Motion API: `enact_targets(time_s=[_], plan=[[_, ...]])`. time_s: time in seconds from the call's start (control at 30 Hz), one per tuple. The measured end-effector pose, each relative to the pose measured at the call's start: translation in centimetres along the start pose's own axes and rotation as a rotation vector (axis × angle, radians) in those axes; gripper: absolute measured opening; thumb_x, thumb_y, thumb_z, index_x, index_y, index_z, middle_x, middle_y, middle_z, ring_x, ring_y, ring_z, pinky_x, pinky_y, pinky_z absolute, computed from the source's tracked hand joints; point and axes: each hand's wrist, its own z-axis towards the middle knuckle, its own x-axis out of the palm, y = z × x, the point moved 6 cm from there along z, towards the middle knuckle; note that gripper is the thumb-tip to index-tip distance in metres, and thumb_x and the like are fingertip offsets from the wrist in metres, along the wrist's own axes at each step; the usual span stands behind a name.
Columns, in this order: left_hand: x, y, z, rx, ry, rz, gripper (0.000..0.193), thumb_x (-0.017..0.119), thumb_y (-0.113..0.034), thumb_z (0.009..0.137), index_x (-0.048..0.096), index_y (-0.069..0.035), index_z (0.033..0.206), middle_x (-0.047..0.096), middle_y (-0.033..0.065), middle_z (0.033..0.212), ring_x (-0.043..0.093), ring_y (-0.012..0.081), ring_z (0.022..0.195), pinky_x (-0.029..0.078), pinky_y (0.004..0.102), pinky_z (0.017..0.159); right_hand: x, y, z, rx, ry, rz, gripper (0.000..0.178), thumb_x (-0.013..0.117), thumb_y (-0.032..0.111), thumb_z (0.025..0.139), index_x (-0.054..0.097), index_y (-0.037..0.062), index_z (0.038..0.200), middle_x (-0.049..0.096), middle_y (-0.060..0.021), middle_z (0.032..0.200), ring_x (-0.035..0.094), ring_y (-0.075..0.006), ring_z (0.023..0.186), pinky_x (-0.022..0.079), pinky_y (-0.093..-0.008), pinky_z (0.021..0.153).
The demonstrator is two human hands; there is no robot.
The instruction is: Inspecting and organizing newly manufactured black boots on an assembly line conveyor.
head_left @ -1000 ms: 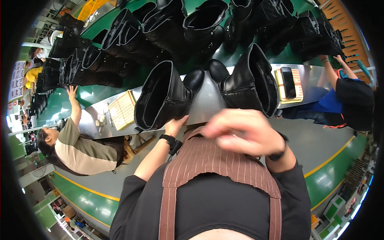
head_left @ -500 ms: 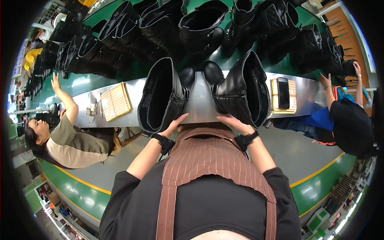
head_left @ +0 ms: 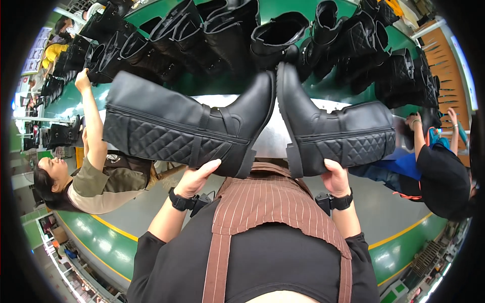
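Two black boots lie on their sides in front of me, soles facing each other and shafts pointing outward. The left boot (head_left: 187,121) shows a long zipper, a quilted panel and an ankle strap. My left hand (head_left: 194,179) grips it from below near the heel, thumb on the leather and fingers hidden underneath. On the other side, the right boot (head_left: 343,131) has the same zipper, quilting and strap. My right hand (head_left: 335,178) holds its lower edge near the heel, thumb up and fingers mostly hidden. The toes lean close together at the top.
Rows of black boots (head_left: 222,40) stand on the green table (head_left: 323,92) ahead. A metal ledge (head_left: 275,134) runs along my side. A person (head_left: 101,171) reaches over the table at left; another person (head_left: 434,166) works at right.
Both boots have tipped from upright with openings toward me onto their sides, shafts outward and soles inward. My hands now grip them with thumbs up. The left person's raised arm has shifted.
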Motion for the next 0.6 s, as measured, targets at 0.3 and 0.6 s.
enact_targets(time_s=[0.3,0.6], plan=[[6.0,-7.8,3.3,0.327,0.156,-0.246,0.039,0.057,-0.007,0.097,0.055,-0.001,0.136,0.060,0.0118,0.135,0.057,0.0222,0.125,0.042,0.0382,0.110,10.6,6.1,3.1,-0.223,0.356,0.076,0.044,0.054,0.023,0.092,0.063,-0.0071,0.123,0.065,-0.0165,0.128,0.061,-0.0285,0.121,0.043,-0.0410,0.109],[4.7,-8.5,6.0,0.244,0.275,-0.335,0.040,0.058,-0.020,0.093,0.062,0.003,0.125,0.063,0.0145,0.132,0.058,0.0267,0.122,0.039,0.0425,0.110,12.0,4.9,7.0,-0.226,0.289,-0.022,0.042,0.053,0.024,0.094,0.066,-0.0062,0.119,0.067,-0.0143,0.125,0.061,-0.0259,0.119,0.040,-0.0385,0.109]])
